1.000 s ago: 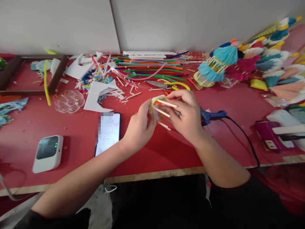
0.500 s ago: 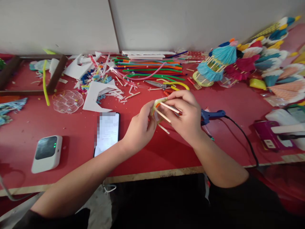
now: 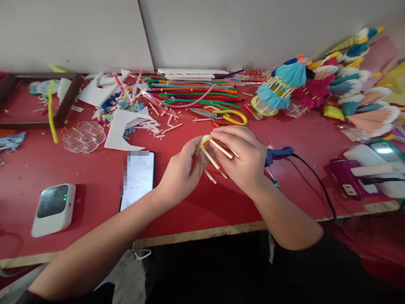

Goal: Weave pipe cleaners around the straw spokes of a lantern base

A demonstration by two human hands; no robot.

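Between my hands is a small craft piece [image 3: 210, 157]: a round yellowish base with several pale wooden sticks standing out of it, tilted toward me. My left hand [image 3: 182, 173] is closed on the base's left edge. Fingers of my right hand [image 3: 242, 158] are pinched on its right side, close to the sticks; part of the base is hidden behind them. Just beyond my hands lie yellow-handled scissors [image 3: 229, 117]. To the right of my right hand rests a blue glue gun [image 3: 278, 155] with a black cord.
A phone [image 3: 137, 180] and a white device with a dark screen [image 3: 54, 209] lie on the left. Pipe cleaners [image 3: 196, 95], foam scraps [image 3: 122, 128] and a clear flower-shaped tray [image 3: 84, 137] are at the back. A blue-fringed pagoda model [image 3: 281, 90] and a purple box [image 3: 351, 179] stand right.
The stick piece has turned slightly in my hands, its sticks now pointing more downward. My right-hand fingers have shifted over its top edge. The whole view has moved a little.
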